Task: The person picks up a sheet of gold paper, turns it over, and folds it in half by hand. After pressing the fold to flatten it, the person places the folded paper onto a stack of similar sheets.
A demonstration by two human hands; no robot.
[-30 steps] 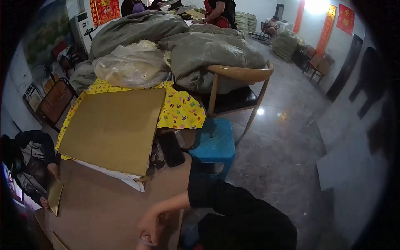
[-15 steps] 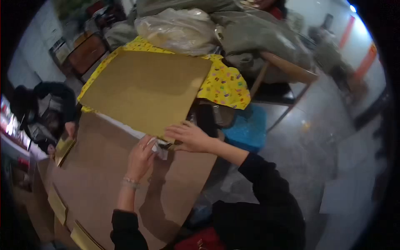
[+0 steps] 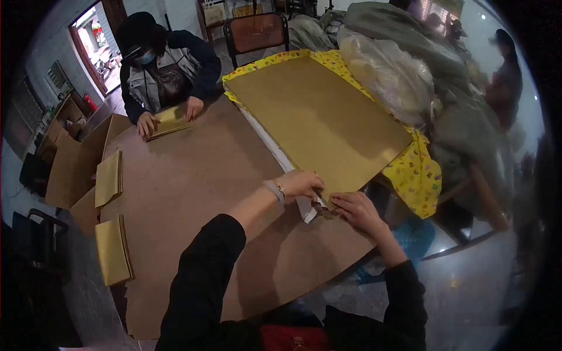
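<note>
A large gold-brown sheet (image 3: pixel 328 111), perhaps a stack of paper, lies on yellow printed wrapping (image 3: pixel 413 181), with a white strip (image 3: pixel 266 137) along its near left edge. My left hand (image 3: pixel 301 185) is closed at the sheet's near corner, its fingertips curled down and whatever they grip hidden. Just to the right, my right hand (image 3: pixel 355 210) has its fingers bent over that same corner, pinching it. Between both hands, a torn brown scrap (image 3: pixel 324 212) and the white strip's crumpled end show.
Across the brown board-topped table (image 3: pixel 199 193), a person (image 3: pixel 167 70) holds a folded gold packet (image 3: pixel 171 121). Two more gold packets (image 3: pixel 109 178) lie along the left edge, beside a cardboard box (image 3: pixel 88 158). Large plastic-wrapped bundles (image 3: pixel 386 70) stand behind the sheet.
My view has swung left, so the table and sheet appear farther right. Both hands remain at the sheet's corner; my left hand now reaches over its edge. The other person has lowered the packet flat.
</note>
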